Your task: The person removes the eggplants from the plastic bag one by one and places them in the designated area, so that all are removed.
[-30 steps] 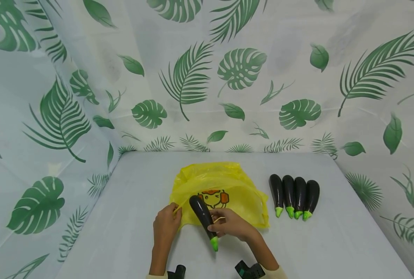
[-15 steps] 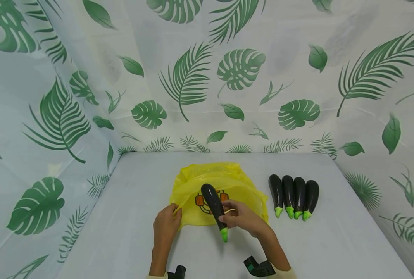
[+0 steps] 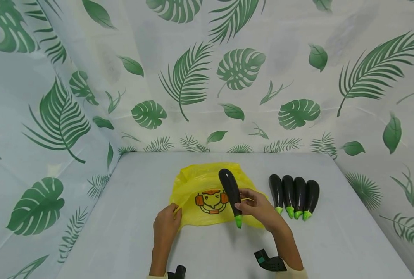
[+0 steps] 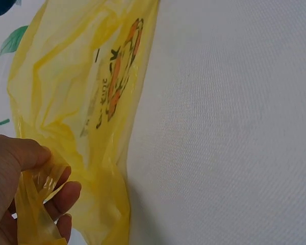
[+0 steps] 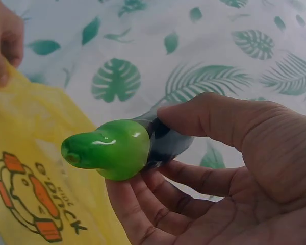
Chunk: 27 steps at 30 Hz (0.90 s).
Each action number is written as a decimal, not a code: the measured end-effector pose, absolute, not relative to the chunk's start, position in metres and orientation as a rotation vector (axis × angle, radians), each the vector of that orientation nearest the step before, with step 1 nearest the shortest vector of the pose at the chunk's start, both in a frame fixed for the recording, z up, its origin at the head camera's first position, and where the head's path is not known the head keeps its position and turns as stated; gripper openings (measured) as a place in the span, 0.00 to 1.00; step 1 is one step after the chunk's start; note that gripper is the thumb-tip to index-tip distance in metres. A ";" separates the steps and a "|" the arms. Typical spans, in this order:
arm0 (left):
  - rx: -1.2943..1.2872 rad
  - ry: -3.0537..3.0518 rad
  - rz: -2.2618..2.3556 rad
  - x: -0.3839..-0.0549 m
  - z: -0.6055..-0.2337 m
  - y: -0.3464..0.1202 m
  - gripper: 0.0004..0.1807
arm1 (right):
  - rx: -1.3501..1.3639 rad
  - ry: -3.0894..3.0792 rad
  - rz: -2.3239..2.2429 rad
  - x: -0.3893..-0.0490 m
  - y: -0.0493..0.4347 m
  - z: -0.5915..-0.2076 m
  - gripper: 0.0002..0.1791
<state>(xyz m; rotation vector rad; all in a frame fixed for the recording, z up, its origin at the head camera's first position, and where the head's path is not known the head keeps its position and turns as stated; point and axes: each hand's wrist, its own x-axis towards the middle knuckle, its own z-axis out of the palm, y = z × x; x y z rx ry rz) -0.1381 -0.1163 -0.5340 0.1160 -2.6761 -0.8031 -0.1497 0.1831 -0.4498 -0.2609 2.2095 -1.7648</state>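
Observation:
In the head view my left hand (image 3: 166,223) pinches the near left edge of a yellow plastic bag (image 3: 196,178) that lies on the table. The left wrist view shows the gathered yellow film (image 4: 38,204) between thumb and curled fingers. My right hand (image 3: 257,209) holds a dark, glossy eggplant (image 3: 230,190) over the right part of the bag, its green stem end toward me. Thumb and fingers grip it just behind the green cap (image 5: 120,148) in the right wrist view. A cartoon face with headphones (image 3: 212,202) is printed on the bag.
Several more eggplants (image 3: 294,195) lie side by side to the right of the bag, green ends toward me. The white table (image 3: 123,224) is backed by a leaf-patterned cloth (image 3: 207,93). Dark wrist devices (image 3: 269,261) sit on both forearms.
My right hand has carried the eggplant right and away from me, from near the left hand to over the bag's right part. The left hand stays at the bag's edge.

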 end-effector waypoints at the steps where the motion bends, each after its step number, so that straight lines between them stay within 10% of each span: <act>1: 0.115 -2.676 -0.806 -0.138 -0.534 -0.116 0.07 | -0.246 2.225 -1.765 -0.150 0.185 -0.449 0.34; 27: 0.119 -2.688 -0.805 -0.139 -0.532 -0.116 0.07 | -0.058 2.534 -1.743 -0.144 0.241 -0.431 0.37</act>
